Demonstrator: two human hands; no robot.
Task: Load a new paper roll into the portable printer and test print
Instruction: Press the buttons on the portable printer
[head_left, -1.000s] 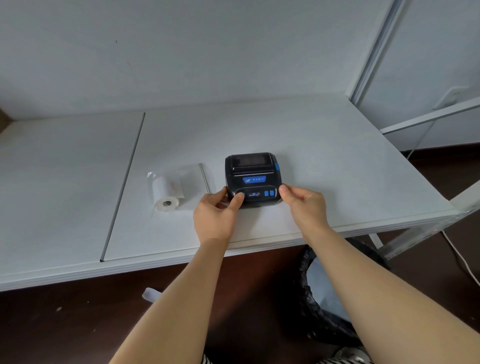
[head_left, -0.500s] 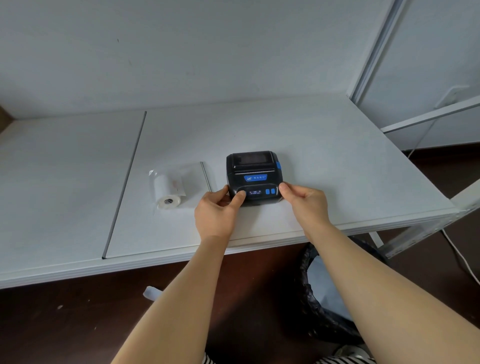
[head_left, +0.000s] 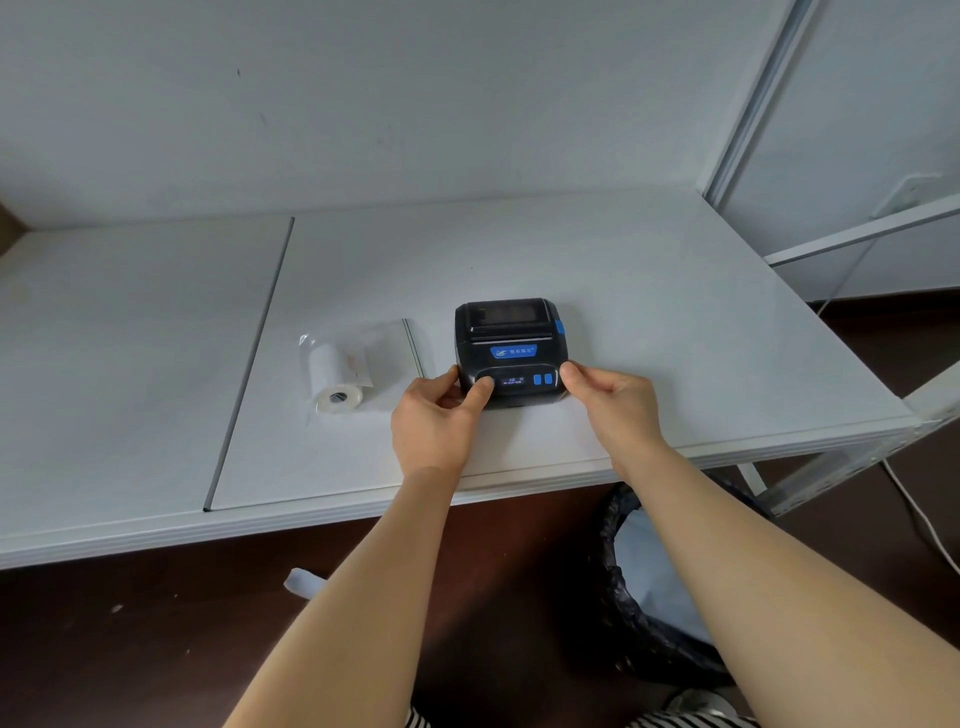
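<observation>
Head view: the printer (head_left: 510, 347) sits on the white table (head_left: 649, 312), lid closed. The left hand (head_left: 434, 415) grips its near-left corner, thumb on the front panel; the right hand (head_left: 618, 402) pinches its near-right corner. The wrapped roll (head_left: 337, 376) lies left of it, apart.

printer (head_left: 511, 347) display text illegible, bin (head_left: 657, 597) part-hidden

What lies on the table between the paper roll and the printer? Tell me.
In the head view, only the flat clear plastic bag that the paper roll lies on, its right edge short of the printer; then bare table.
</observation>
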